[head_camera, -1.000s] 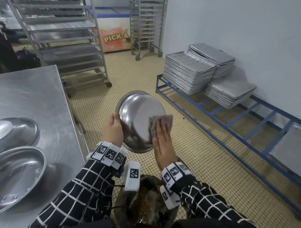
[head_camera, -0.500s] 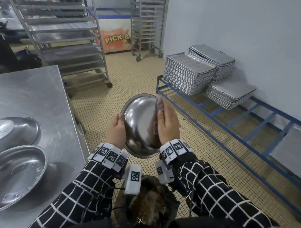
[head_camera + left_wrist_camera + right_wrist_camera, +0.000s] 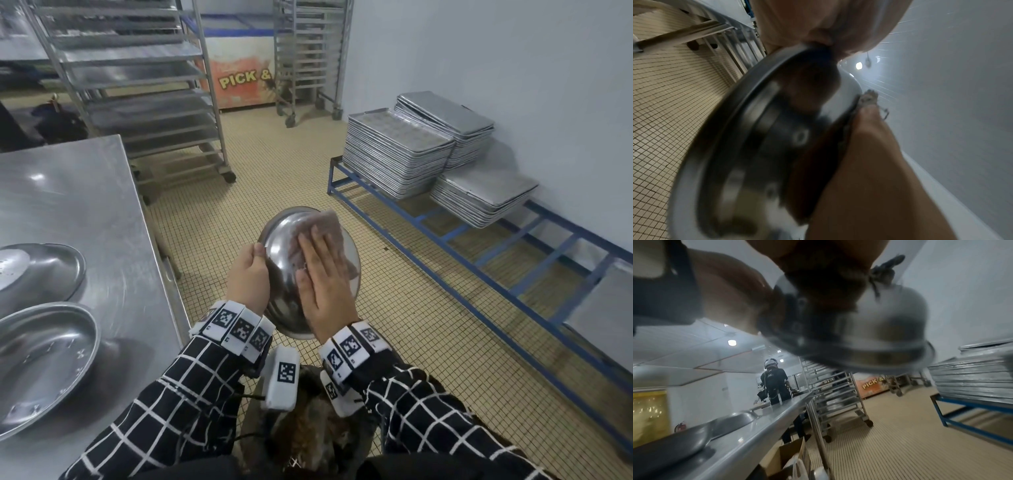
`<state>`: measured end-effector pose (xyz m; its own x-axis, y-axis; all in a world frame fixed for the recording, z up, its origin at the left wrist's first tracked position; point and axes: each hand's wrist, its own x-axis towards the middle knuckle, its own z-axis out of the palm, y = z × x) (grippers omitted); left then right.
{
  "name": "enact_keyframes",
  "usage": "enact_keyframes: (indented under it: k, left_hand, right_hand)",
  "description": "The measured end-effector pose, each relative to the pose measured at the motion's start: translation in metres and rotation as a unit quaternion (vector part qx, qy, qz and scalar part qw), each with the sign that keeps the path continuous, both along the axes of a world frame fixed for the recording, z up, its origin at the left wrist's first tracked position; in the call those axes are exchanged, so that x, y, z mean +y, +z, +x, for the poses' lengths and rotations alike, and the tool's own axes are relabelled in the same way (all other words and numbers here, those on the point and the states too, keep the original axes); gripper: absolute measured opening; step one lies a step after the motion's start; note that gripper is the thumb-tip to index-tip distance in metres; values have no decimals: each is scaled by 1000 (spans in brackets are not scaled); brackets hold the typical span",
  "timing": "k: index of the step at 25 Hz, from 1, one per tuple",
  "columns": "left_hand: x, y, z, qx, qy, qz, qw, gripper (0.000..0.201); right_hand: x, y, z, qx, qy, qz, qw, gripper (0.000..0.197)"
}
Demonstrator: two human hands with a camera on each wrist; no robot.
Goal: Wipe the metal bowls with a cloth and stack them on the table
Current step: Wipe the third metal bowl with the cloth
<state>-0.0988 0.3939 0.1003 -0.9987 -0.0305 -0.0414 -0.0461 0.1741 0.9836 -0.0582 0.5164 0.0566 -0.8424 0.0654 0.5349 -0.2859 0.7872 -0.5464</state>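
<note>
I hold a metal bowl (image 3: 279, 253) in the air over the floor, its rounded outside turned toward me. My left hand (image 3: 248, 277) grips its left rim (image 3: 748, 104). My right hand (image 3: 323, 277) lies flat, fingers straight, and presses a pinkish-brown cloth (image 3: 325, 226) against the bowl's outer surface (image 3: 900, 318). A frayed corner of the cloth (image 3: 869, 97) pokes out past the fingers. Two more metal bowls (image 3: 44, 356) (image 3: 37, 270) lie on the steel table (image 3: 85, 198) at my left.
A blue low rack (image 3: 479, 246) along the right wall bears stacks of baking trays (image 3: 394, 154). Wheeled tray racks (image 3: 137, 85) stand behind the table. Another person (image 3: 774, 382) works at the table's far end. A cardboard box (image 3: 789, 457) sits under the table.
The right hand with the cloth has swept from the bowl's right side up and across its outside. The bowl has tilted and turned in my left hand.
</note>
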Motion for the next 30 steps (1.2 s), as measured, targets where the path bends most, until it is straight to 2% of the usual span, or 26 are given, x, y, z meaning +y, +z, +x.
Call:
enact_keyframes:
  k: [2, 5, 6, 9, 12, 15, 16, 17, 18, 19, 21, 23, 25, 27, 30]
  left_hand:
    - [-2, 0, 2, -11, -25, 7, 1000, 33]
    - [-6, 5, 4, -27, -41, 1, 999, 31]
    - [-8, 6, 4, -24, -47, -18, 998, 31]
    - [-13, 4, 1, -11, -75, -97, 992, 33]
    - [-11, 2, 2, -10, -116, -143, 983, 34]
    - [-6, 2, 1, 9, -111, -129, 985, 35]
    - [-5, 2, 0, 10, -102, -113, 988, 35]
    - [-6, 3, -1, 11, -95, -103, 990, 36]
    - [-6, 4, -2, 16, -92, -108, 990, 37]
    - [-8, 4, -2, 23, -92, -124, 988, 39]
    - [-11, 5, -3, 43, -89, -169, 981, 41]
    - [-12, 6, -5, 60, -83, -217, 971, 40]
    - [-11, 4, -6, 72, -85, -251, 962, 38]
    - [-8, 3, -5, 87, -94, -262, 957, 38]
    - [-1, 2, -2, 114, -99, -259, 954, 35]
  right_hand:
    - [13, 13, -8, 11, -72, -22, 997, 50]
    - [43, 9, -6, -84, -149, -212, 962, 40]
    - [48, 6, 2, -98, -149, -221, 959, 38]
    - [49, 0, 18, -71, -133, -190, 970, 28]
    - [25, 11, 15, -29, -92, -137, 986, 24]
    - [-7, 6, 16, -26, -22, 32, 999, 35]
    - [-12, -1, 16, -21, -24, 88, 996, 41]
    - [-12, -5, 15, -18, -35, 105, 994, 45]
    - [-8, -4, 13, -36, -53, 73, 995, 48]
    - [-2, -2, 11, -69, -77, -5, 995, 49]
    - [16, -5, 6, -158, -111, -177, 965, 45]
    - [30, -7, 10, -173, -118, -215, 954, 37]
    - [28, -2, 18, -139, -110, -199, 964, 33]
    - [13, 4, 21, -105, -63, -144, 982, 35]
    - [-11, 1, 18, -30, -36, 56, 997, 45]
